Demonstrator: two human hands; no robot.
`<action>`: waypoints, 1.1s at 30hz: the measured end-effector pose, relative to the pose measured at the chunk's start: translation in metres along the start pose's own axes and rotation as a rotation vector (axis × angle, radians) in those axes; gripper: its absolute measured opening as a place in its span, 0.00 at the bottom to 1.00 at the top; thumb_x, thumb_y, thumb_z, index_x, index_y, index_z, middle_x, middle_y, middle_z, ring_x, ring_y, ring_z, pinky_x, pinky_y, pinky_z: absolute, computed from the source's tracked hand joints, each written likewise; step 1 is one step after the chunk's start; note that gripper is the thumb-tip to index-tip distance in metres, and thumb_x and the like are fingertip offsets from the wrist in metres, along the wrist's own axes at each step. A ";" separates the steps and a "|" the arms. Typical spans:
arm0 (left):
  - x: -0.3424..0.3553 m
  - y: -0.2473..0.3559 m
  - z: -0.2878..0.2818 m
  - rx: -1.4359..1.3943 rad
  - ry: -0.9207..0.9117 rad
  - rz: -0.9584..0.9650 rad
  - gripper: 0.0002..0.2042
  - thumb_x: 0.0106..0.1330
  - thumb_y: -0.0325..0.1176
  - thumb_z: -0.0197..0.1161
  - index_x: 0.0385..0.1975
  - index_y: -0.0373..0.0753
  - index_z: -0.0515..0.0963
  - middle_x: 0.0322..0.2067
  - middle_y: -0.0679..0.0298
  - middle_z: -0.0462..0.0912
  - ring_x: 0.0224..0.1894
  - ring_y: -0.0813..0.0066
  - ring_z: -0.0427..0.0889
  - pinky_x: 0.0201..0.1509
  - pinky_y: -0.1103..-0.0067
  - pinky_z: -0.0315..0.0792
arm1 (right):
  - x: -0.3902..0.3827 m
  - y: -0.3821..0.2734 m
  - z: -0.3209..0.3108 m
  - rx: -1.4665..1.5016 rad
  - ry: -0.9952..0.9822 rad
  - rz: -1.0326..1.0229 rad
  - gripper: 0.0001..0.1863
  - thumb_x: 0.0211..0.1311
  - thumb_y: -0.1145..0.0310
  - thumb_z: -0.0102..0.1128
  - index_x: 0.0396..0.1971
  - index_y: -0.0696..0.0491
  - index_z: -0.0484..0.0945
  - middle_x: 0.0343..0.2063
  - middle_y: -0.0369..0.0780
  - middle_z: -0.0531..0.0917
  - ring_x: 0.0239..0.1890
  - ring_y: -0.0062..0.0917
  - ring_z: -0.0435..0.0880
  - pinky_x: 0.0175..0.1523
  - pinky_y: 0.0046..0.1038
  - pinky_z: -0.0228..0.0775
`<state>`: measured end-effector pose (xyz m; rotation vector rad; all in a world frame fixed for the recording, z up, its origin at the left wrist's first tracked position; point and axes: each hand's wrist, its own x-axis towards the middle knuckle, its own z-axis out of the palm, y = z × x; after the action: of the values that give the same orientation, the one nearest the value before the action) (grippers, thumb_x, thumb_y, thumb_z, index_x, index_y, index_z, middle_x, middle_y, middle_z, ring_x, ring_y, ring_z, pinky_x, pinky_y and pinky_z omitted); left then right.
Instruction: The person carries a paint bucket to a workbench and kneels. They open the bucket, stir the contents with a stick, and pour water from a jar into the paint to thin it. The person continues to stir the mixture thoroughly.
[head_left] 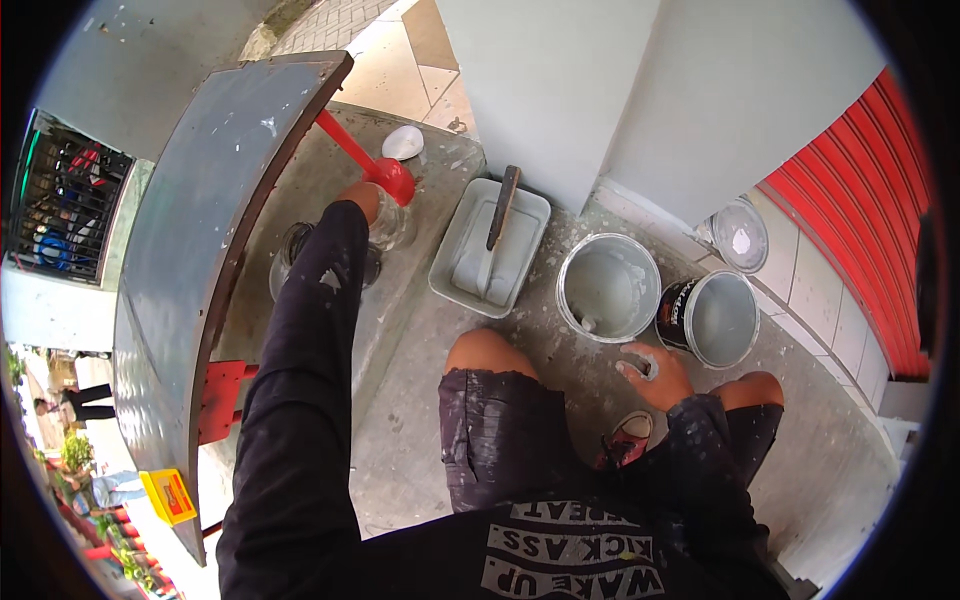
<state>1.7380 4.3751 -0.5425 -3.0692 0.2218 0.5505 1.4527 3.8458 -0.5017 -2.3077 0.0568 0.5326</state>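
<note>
My left hand [361, 199] reaches far forward, beside the dark table's edge. It is closed at the rim of a clear plastic container [394, 228]; most of its fingers are hidden. My right hand [660, 377] hovers by my right knee with fingers curved apart, a grey paint smear on it and no object in it. Just beyond it stand a large bucket [612, 285] with grey paint inside and a smaller black-sided paint pail [722, 320]. Between my two hands lies a grey paint tray [448, 262], with a dark-handled brush or scraper [504, 208] resting across it.
A grey tabletop [215, 170] with red supports fills the left side. Next to the container are a red bar with a wide end [393, 180] and a white round piece [403, 143]. A paint-stained lid [740, 238] leans by the wall near a red shutter [860, 190].
</note>
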 end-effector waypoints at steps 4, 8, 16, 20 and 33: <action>0.005 -0.029 0.014 -0.016 0.022 0.035 0.14 0.51 0.34 0.69 0.37 0.37 0.86 0.39 0.46 0.86 0.45 0.45 0.84 0.48 0.61 0.78 | 0.003 -0.008 0.000 0.000 -0.055 0.025 0.21 0.61 0.56 0.68 0.48 0.54 0.84 0.46 0.49 0.86 0.49 0.45 0.84 0.55 0.38 0.74; 0.004 -0.043 0.017 0.061 0.016 0.071 0.14 0.52 0.35 0.68 0.38 0.36 0.85 0.39 0.46 0.85 0.45 0.45 0.84 0.49 0.61 0.78 | 0.005 -0.005 0.003 -0.018 -0.032 -0.021 0.20 0.61 0.55 0.67 0.46 0.53 0.85 0.45 0.48 0.86 0.47 0.46 0.84 0.55 0.39 0.74; -0.026 -0.016 -0.002 0.078 0.192 0.050 0.12 0.57 0.35 0.66 0.39 0.38 0.85 0.43 0.47 0.85 0.46 0.48 0.84 0.52 0.58 0.78 | 0.011 -0.005 -0.001 -0.112 -0.134 -0.044 0.17 0.59 0.57 0.70 0.43 0.52 0.86 0.37 0.47 0.85 0.45 0.45 0.83 0.47 0.41 0.75; -0.055 -0.002 -0.012 0.068 0.308 -0.195 0.11 0.60 0.37 0.66 0.39 0.40 0.84 0.43 0.45 0.84 0.47 0.44 0.84 0.52 0.56 0.78 | 0.039 -0.023 0.005 -0.108 0.081 -0.298 0.18 0.57 0.65 0.69 0.48 0.47 0.84 0.34 0.46 0.83 0.45 0.44 0.83 0.47 0.43 0.75; -0.095 0.036 -0.026 -0.066 0.625 -0.250 0.14 0.60 0.40 0.69 0.31 0.33 0.81 0.34 0.45 0.84 0.40 0.39 0.83 0.46 0.55 0.76 | 0.153 0.001 0.002 -0.270 -0.362 -0.207 0.18 0.52 0.66 0.64 0.46 0.43 0.84 0.43 0.45 0.87 0.49 0.42 0.85 0.56 0.38 0.76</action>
<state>1.6542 4.3513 -0.4849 -3.1570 -0.1811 -0.4254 1.5909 3.8648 -0.5634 -2.3979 -0.4486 0.8838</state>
